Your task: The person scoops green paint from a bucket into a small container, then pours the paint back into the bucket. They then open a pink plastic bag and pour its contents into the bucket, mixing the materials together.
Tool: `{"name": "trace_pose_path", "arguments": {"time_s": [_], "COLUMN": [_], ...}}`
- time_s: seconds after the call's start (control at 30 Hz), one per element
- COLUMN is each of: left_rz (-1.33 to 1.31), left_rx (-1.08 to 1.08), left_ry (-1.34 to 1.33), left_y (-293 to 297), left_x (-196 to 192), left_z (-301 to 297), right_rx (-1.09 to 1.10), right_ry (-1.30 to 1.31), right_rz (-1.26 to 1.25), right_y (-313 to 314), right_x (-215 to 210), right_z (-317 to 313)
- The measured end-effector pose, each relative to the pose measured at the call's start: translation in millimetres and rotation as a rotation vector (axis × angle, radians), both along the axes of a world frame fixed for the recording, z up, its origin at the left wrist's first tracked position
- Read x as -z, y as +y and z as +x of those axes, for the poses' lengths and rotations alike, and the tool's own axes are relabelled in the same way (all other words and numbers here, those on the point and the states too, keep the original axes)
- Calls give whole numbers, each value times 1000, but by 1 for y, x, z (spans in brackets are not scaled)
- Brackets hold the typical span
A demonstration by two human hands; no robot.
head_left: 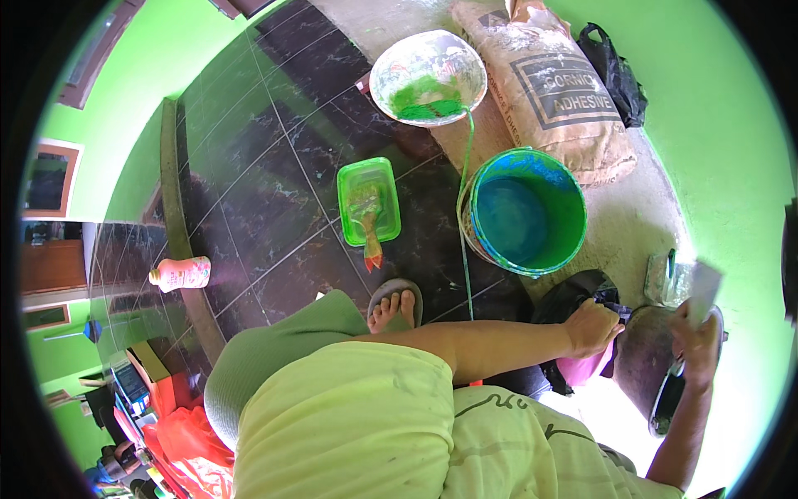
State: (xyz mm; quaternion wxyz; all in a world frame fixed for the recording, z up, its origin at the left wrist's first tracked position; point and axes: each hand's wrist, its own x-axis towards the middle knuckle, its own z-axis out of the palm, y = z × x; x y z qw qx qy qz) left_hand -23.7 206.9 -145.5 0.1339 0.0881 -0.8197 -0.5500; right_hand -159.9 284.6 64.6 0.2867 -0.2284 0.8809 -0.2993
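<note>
Plastic bag, black and thin-walled [573, 301], at the near end of the rough grey concrete strip [619, 220]. My left hand [592, 329] is closed on its gathered edge. Pink plastic [584, 366] shows just below my fist; cannot tell whether I grip that too. My right hand [697, 339] is closed around a flat, pale, thin-bladed piece [705, 291], blurred, raised near the green wall [736, 175]. Beneath that hand: a dark grey, rounded object [647, 358], kind unclear. Just beyond: a clear, squarish container [662, 279].

Farther out, a round bucket smeared with green and blue paint [532, 212] stands across the edge where the strip meets the black marbled tile floor [274, 195]. Beyond it, against the wall side, lies a brown paper sack [561, 91]. A round white bowl streaked with green paint [428, 77] sits at the tile floor's far right edge. Nearer me on the tiles, a bright green rectangular plastic tub [342, 204] carries a paint-covered brush [369, 220], its handle over the tub's near edge.
</note>
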Motion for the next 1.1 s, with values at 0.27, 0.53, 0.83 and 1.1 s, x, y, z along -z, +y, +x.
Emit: {"name": "trace_pose_path", "arguments": {"time_s": [0.27,0.53,0.83,1.1], "left_rz": [23,-51,-78,66], "left_rx": [98,357,415,381], "left_ry": [-52,-180,-60,-15], "left_y": [4,-7,1,-15], "left_x": [2,-20,24,8], "left_z": [-1,-15,-36,-34], "right_rx": [54,-258,-331,-309], "right_ry": [-230,273,440,443], "right_rz": [91,-22,-22,-142], "right_y": [36,38,41,39], "right_x": [54,81,99,98], "right_z": [28,43,41,38]}}
